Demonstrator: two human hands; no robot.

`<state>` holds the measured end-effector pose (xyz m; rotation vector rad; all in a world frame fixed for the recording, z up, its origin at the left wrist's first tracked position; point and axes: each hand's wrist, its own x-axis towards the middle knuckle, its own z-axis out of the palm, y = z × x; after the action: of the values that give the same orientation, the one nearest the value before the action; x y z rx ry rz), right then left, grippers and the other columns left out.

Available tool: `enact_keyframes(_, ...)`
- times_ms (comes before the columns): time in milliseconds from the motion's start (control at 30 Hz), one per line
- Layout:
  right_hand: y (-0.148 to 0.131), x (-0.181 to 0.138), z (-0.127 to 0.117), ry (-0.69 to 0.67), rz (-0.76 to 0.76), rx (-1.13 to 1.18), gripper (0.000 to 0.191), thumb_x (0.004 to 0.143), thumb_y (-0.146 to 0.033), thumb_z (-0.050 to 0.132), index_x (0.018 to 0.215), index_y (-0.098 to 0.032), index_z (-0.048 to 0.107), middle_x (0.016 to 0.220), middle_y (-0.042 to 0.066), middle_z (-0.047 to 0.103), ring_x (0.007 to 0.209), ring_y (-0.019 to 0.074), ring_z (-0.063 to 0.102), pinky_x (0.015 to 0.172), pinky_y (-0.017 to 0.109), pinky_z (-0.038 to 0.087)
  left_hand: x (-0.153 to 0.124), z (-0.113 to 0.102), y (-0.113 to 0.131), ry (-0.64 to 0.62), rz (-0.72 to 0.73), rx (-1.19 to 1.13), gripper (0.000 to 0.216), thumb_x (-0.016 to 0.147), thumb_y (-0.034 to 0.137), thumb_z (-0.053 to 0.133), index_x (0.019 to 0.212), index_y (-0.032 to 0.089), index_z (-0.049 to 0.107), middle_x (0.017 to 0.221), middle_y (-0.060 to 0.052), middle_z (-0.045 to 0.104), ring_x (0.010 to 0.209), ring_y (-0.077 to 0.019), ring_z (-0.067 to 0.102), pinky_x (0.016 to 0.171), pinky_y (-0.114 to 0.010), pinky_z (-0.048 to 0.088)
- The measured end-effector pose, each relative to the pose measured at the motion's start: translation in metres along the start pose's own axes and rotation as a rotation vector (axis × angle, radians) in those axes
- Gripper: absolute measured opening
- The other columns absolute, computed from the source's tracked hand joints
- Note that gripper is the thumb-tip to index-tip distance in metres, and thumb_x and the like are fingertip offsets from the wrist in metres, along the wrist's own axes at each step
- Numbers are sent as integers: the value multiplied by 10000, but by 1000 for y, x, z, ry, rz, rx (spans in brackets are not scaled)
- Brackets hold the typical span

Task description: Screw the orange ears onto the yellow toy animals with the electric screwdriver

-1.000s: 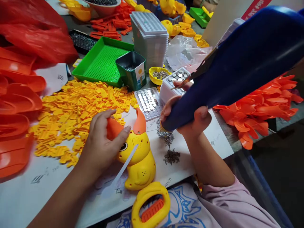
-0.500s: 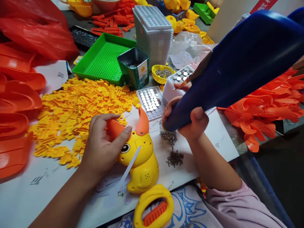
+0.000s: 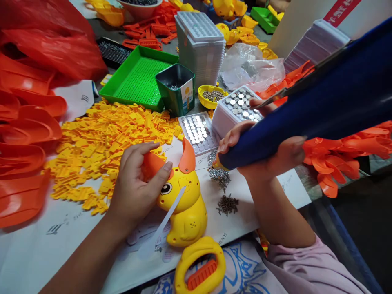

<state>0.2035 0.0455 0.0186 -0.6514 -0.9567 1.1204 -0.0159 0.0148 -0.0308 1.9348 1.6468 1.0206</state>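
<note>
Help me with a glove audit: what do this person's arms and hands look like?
Left hand and right hand are gloveless, with no rings or watch showing. A loose, pale mauve sleeve leaves most of the right forearm bare; no left sleeve shows.

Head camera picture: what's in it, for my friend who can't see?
A left hand holds a yellow plastic toy with orange parts, while the right hand grips a bulky dark-blue tool. Nearby lie small yellow plastic pieces, little dark metal screws and round silver discs in a pale plastic tray.
</note>
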Motion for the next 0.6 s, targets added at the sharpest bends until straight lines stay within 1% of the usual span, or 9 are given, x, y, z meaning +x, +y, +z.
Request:
enact_keyframes(67,-9,0,2,23,-32,19,504,596,-690,675,849,-256,627,506,-19,597,400,192,569,372,325,497,0,-3,7,33,45,-2,318,844,323,621,1142,211,608,1243,-107,532,1219,-274,524,1078,-475,425)
enact_keyframes(133,-21,-1,3,31,-42,45,493,636,-699,661,877,-269,649,512,-19,594,405,190,566,388,331,502,0,-7,13,40,150,20,241,836,258,636,1074,219,646,1285,-97,522,1262,-271,497,1111,-483,391)
enact_keyframes(200,-31,-4,3,-16,19,51,449,665,-668,687,890,-279,675,546,-10,604,461,198,595,462,358,537,-1,-10,17,29,285,41,174,821,207,653,992,238,664,1279,-65,536,1283,-276,473,1136,-517,346)
enact_keyframes(267,-38,-7,4,-92,75,46,384,679,-581,745,914,-282,697,587,-7,607,529,199,620,548,372,561,-1,-14,19,2,381,16,153,806,179,668,936,260,664,1231,-33,574,1281,-279,471,1129,-542,342)
enact_keyframes(333,-40,-11,7,-90,-10,112,321,717,-527,745,939,-299,702,630,-13,602,551,178,614,562,345,557,-1,-17,20,-24,409,-32,172,791,172,686,924,277,658,1195,-23,600,1279,-282,474,1105,-550,367)
enact_keyframes(400,-41,-14,11,-52,-86,204,278,766,-534,696,943,-320,692,669,-12,610,563,169,610,557,330,552,-1,-19,20,-52,422,-43,199,769,203,720,937,286,655,1189,-34,609,1284,-300,465,1088,-563,380)
enact_keyframes(500,-44,-17,18,-93,17,235,271,828,-563,605,935,-323,672,712,7,641,621,194,641,622,366,568,-2,-21,23,-84,468,6,279,721,300,776,971,303,652,1180,-47,629,1243,-328,481,1060,-591,389)
enact_keyframes(567,-45,-17,22,-152,57,201,288,866,-587,526,944,-348,666,750,5,647,671,195,658,677,369,570,-2,-21,26,-93,482,23,314,710,305,786,989,316,643,1134,-40,654,1193,-323,511,1026,-586,414)
enact_keyframes(600,-44,-16,25,-177,47,172,308,879,-610,480,960,-375,663,767,-4,643,691,189,661,691,359,568,-2,-20,27,-82,487,25,303,717,279,781,983,314,639,1085,-34,670,1164,-314,525,1000,-572,431)
